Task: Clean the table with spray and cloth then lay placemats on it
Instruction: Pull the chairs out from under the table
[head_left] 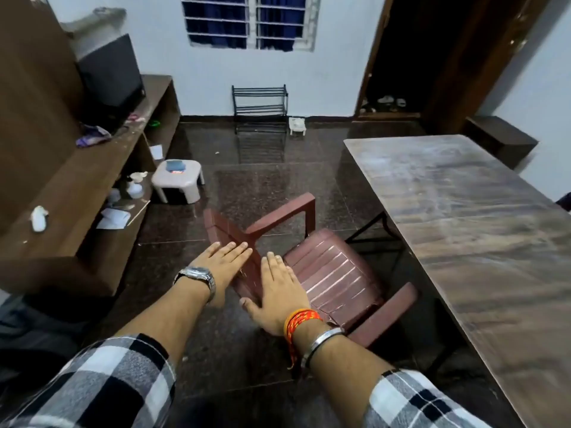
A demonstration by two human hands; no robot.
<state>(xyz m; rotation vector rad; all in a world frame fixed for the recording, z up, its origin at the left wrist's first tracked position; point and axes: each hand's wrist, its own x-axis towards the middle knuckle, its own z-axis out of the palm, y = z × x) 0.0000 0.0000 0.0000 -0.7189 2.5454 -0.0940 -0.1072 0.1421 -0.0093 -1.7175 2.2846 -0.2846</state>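
Checked sleeves (pixel 102 384) are filling the bottom of the view, with both bare forearms reaching forward over the dark speckled floor (pixel 265 186). Both hands are lying flat and spread, fingers straight, neither one gripping anything. The left hand (pixel 224 261), with a metal watch (pixel 197 274) on its wrist, is resting against the top edge of the backrest of a reddish-brown plastic chair (pixel 333 273). The right hand (pixel 279 295), wearing an orange thread band (pixel 299 319) and a steel bangle (pixel 324 338), is pressing palm-down on the same backrest, just beside the left. The chair is standing at an angle, its seat turned toward the long wooden counter (pixel 463 217), which is running along the right side of the view and showing a streaky, smeared top. Well apart on the left, a brown shelf unit (pixel 92 193) is carrying a dark screen (pixel 111 72), a purple cloth (pixel 92 135) and a white spray bottle (pixel 134 186) low on the shelf. Near that bottle, a small white stool (pixel 179 180) is sitting on the floor with something blue (pixel 174 165) on top. Against the far wall, a black rack (pixel 259 108) is standing under a barred window (pixel 250 21). Placemats are not showing anywhere.
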